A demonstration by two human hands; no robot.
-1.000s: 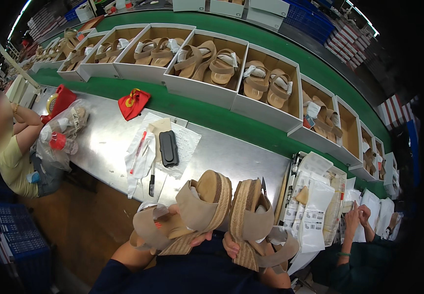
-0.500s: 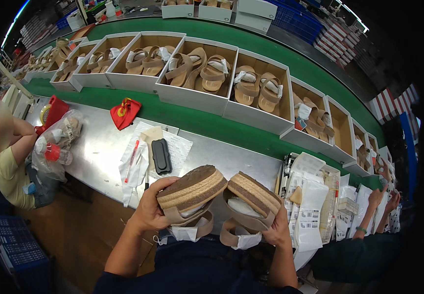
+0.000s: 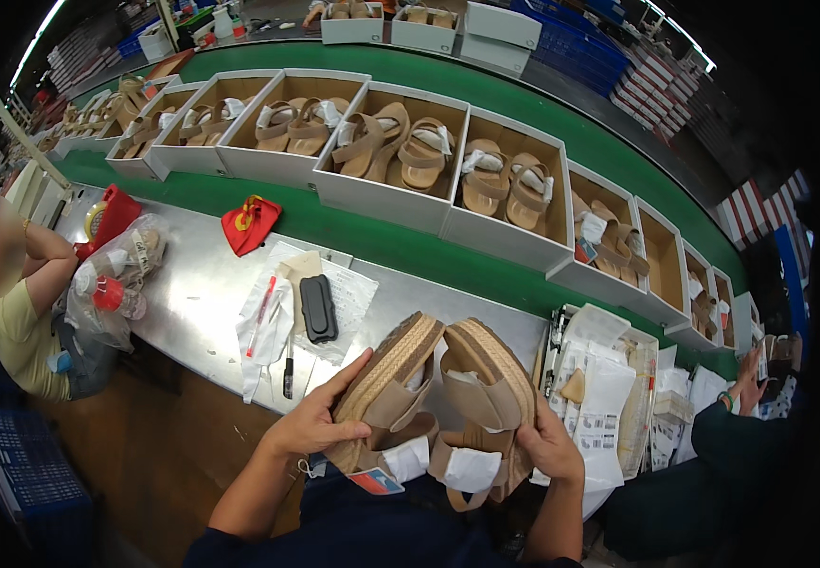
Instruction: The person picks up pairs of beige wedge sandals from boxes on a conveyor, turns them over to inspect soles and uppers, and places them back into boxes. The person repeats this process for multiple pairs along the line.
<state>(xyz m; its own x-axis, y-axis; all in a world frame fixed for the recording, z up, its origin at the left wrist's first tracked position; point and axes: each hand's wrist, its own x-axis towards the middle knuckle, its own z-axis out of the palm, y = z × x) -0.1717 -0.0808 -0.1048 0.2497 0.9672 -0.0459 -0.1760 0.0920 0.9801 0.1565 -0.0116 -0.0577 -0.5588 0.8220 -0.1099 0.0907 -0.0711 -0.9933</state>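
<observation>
My left hand [image 3: 320,421] is closed round the outer side of a beige platform sandal [image 3: 384,383], thumb on its edge. A colourful tag hangs near that sandal's heel. My right hand [image 3: 554,443] grips the matching sandal [image 3: 490,379] by its outer side. Both sandals have woven, rope-like sole edges with a brown stripe, and white paper wrapped on the ankle straps. Held upright side by side, they lean together at the toes, above the near edge of the metal table [image 3: 197,317]. The fingers beneath the soles are partly hidden.
Beyond the table, open boxes [image 3: 386,194] of sandals line a green conveyor [image 3: 311,208]. On the table lie a black case [image 3: 317,308], papers, pens and a red cloth [image 3: 251,225]. A tray of papers [image 3: 651,379] stands right. People sit or stand at both sides.
Both sandals have been turned in my hands, from soles tilted up to uppers and straps showing. The tag has come into view. The co-worker's hands at the right have shifted.
</observation>
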